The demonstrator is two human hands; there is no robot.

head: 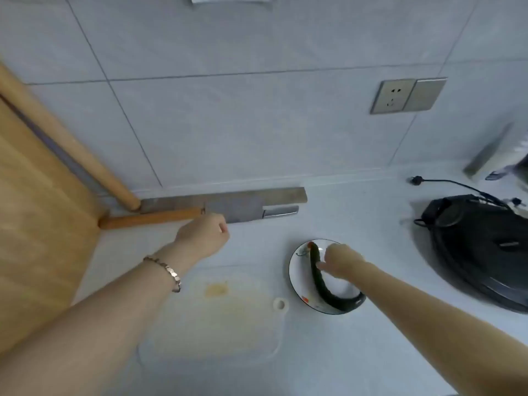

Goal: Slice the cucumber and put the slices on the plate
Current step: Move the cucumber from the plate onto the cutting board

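Chopping board (217, 318), pale see-thru plastic, lies on near side of L hand (203, 238); fingers curled, can't tell if holding anything. Round white plate (292, 277) under R hand (343, 260). Long bendy dark-green cucumber (323, 287) on plate; R hand touches it, grip blurry. Flat shiny knife (243, 212) just past L hand, blade partly hidden.

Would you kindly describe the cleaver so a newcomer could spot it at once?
Follow the tiled wall down to the countertop. Beyond the left hand rests the cleaver, beside a wooden rolling pin; its broad grey blade and shiny metal handle distinguish it.
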